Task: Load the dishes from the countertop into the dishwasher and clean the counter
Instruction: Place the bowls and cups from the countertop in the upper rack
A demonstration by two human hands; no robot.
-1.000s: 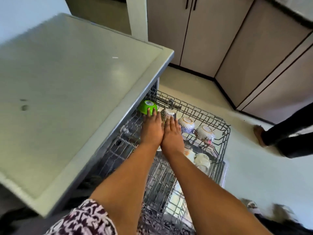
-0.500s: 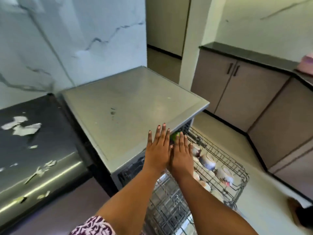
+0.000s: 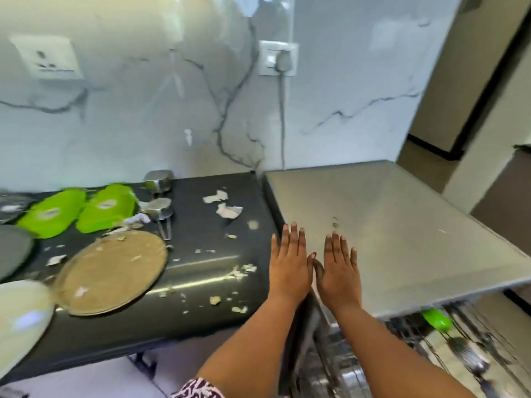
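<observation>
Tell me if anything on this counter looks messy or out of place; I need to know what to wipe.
Yes. Pale torn scraps and crumbs lie scattered over the black countertop. The round brown plate is littered with bits and overhangs the front edge. Two green dishes lie upside down at the back.

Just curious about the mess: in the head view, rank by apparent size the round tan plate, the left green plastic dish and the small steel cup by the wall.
1. Round tan plate, nearest the camera, so partly flattered.
2. Left green plastic dish.
3. Small steel cup, farthest away.
</observation>
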